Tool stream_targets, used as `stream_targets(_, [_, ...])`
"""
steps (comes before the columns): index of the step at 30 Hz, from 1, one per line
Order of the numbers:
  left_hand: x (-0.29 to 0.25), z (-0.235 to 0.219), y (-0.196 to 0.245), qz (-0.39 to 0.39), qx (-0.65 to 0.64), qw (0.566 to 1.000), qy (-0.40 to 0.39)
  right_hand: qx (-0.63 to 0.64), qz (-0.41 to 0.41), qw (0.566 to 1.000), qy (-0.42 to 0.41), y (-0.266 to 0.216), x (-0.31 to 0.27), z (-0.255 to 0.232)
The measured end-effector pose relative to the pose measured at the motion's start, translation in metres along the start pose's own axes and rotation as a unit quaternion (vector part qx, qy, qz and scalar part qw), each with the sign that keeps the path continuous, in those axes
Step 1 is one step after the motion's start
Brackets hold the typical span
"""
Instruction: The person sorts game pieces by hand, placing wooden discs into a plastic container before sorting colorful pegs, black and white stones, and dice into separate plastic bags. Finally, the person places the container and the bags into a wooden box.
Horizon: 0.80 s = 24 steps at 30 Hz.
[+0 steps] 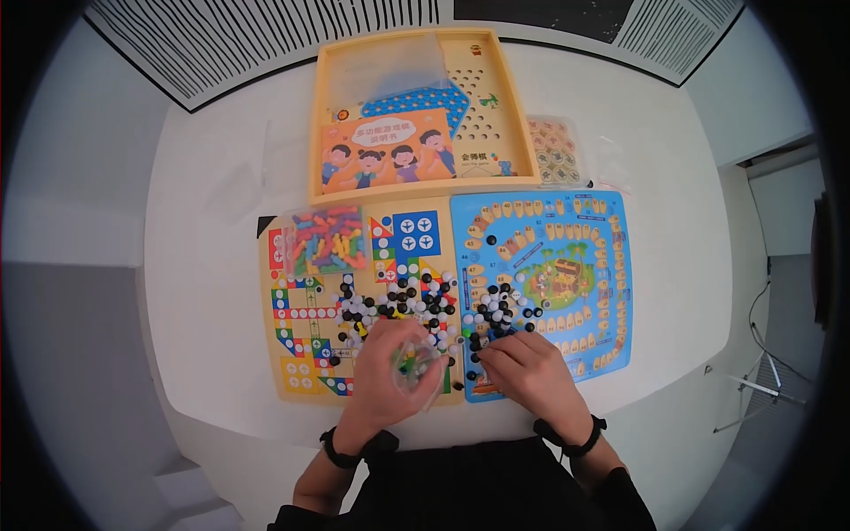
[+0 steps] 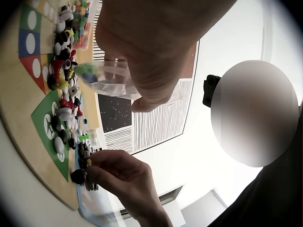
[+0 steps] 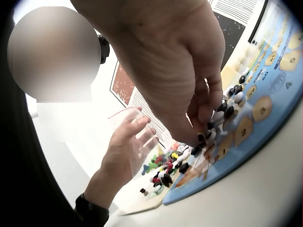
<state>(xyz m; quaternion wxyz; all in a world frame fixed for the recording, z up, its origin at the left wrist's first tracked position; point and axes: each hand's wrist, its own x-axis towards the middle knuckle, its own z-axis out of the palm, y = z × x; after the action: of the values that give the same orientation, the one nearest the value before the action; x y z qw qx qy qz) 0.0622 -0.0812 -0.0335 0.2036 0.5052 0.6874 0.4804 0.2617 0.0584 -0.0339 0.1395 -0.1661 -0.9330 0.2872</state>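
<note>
My left hand [image 1: 387,372] grips a clear plastic bag [image 1: 416,365] above the left game board; green and blue pieces show in the bag's bottom. Low over the right board, my right hand [image 1: 531,370] has thumb and fingertips together among black and white round pieces [image 1: 500,305]. A small yellow piece [image 2: 89,162] shows between those fingertips in the left wrist view. A larger heap of black and white pieces [image 1: 416,292], mixed with a few red and yellow ones, spreads over the left board beside my left hand.
Behind the boards stands a wooden tray [image 1: 513,106] with an orange booklet [image 1: 387,150]. A bag of colourful pawns [image 1: 328,241] lies on the left board [image 1: 288,367]. Round wooden discs in a clear pack [image 1: 556,150] sit right of the tray, behind the blue board [image 1: 611,327].
</note>
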Motion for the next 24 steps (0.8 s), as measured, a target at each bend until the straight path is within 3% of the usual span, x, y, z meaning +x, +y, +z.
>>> stream_targets(2, [-0.001,0.004,-0.002,0.005,0.010,1.000,-0.004,0.016,0.006,1.000,0.010,-0.004,0.004,-0.011])
stream_targets(4, [-0.001,0.009,-0.002,0.007,0.021,1.000,-0.006,0.143,0.084,0.982,0.086,-0.014,0.009,-0.028])
stream_targets(8, [-0.003,0.020,-0.001,0.037,0.013,0.999,-0.029,0.229,0.046,0.962,0.139,-0.029,0.024,-0.042])
stream_targets(11, [-0.001,0.018,0.001,0.043,0.008,0.999,-0.027,0.190,0.006,0.975,0.113,-0.023,0.035,-0.040])
stream_targets(13, [-0.002,0.012,0.001,0.026,0.025,0.999,-0.026,0.068,0.039,0.991,0.113,-0.004,0.031,-0.036])
stream_targets(17, [-0.008,0.003,-0.006,0.036,0.039,0.999,0.012,-0.013,0.004,1.000,-0.011,0.017,0.013,-0.016])
stream_targets(24, [-0.009,-0.002,-0.007,0.044,0.037,0.998,0.006,-0.042,-0.034,0.999,-0.005,0.018,0.011,0.001])
